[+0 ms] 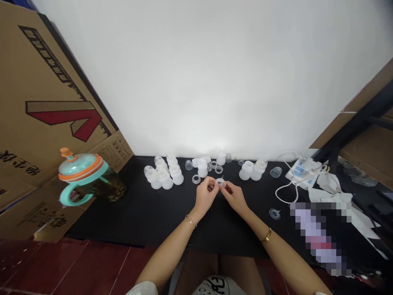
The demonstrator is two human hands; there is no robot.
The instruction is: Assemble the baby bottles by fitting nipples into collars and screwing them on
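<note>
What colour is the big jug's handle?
The handle is turquoise, best seen in the head view.

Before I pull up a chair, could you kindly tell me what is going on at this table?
The left hand and right hand are holding a small translucent ring between their fingertips. Small white bottles stand grouped to the left, with a loose ring and other parts nearer the middle. Two more bottles stand to the right, and a large lidded jug is at far left.

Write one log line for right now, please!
left hand: on white ring | right hand: on same ring | bottles: near wall | jug: far left
</note>
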